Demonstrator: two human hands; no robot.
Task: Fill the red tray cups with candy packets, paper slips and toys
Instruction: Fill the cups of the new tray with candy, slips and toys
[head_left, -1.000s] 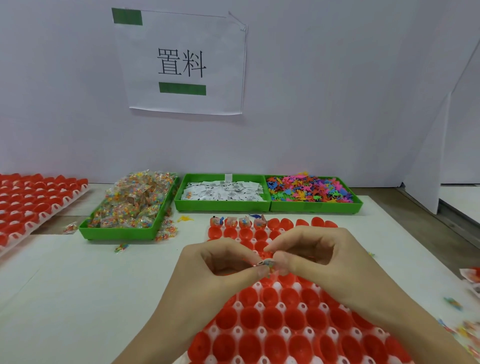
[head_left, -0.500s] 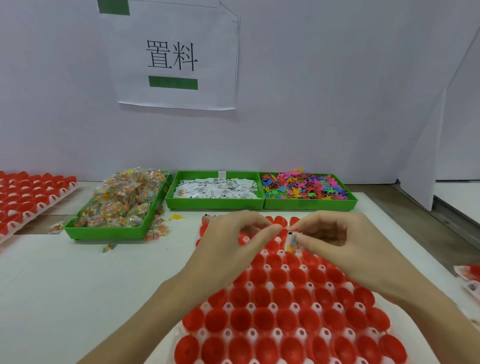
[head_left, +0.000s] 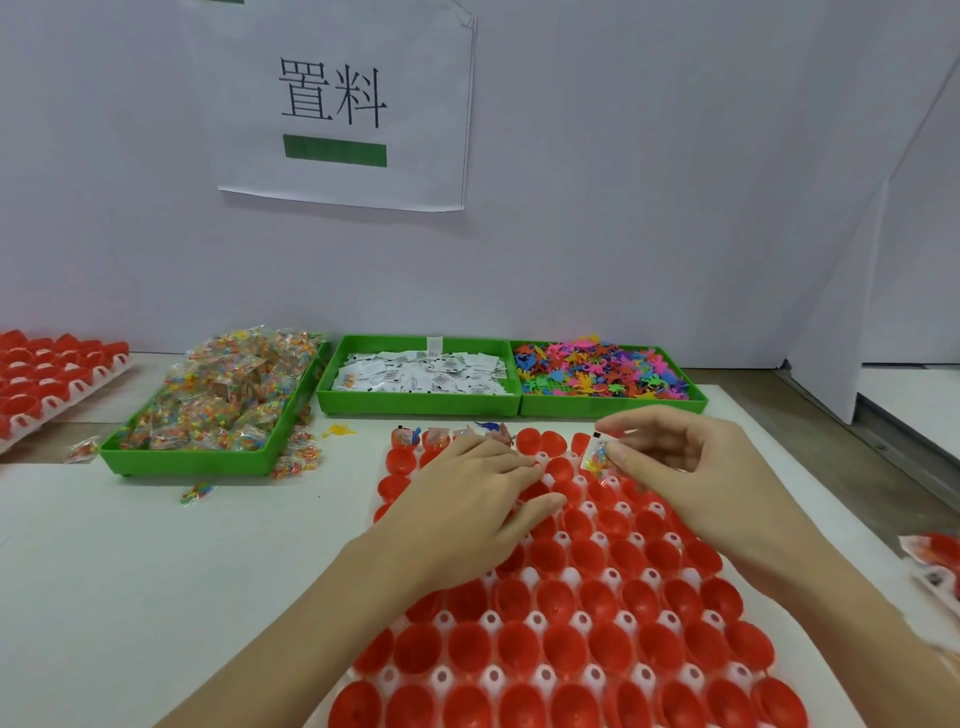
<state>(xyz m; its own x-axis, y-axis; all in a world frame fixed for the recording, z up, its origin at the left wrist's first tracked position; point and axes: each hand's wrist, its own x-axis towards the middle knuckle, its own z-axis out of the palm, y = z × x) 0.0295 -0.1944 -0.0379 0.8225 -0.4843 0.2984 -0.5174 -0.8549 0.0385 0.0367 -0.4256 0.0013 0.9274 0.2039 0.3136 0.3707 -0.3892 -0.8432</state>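
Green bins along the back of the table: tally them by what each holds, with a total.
Candy packet bin: 1
Paper slip bin: 1
Toy bin: 1
Total: 3 green bins

Red tray cups (head_left: 563, 649): glossy smooth plastic, set in a white plastic grid. Second cup tray (head_left: 47, 384) far left, same glossy red. Three green bins (head_left: 415, 402): smooth hard plastic, slight sheen. Candy packets (head_left: 228, 395): clear crinkly film, shiny. Packet (head_left: 597, 457) pinched in right hand (head_left: 691, 473): same clear film. Paper slips (head_left: 421, 371): matt white printed paper. Toys (head_left: 597, 371): bright, rubbery-looking plastic. Wall sign (head_left: 343, 104): matt paper. Surface (head_left: 156, 571): matt white, smooth.
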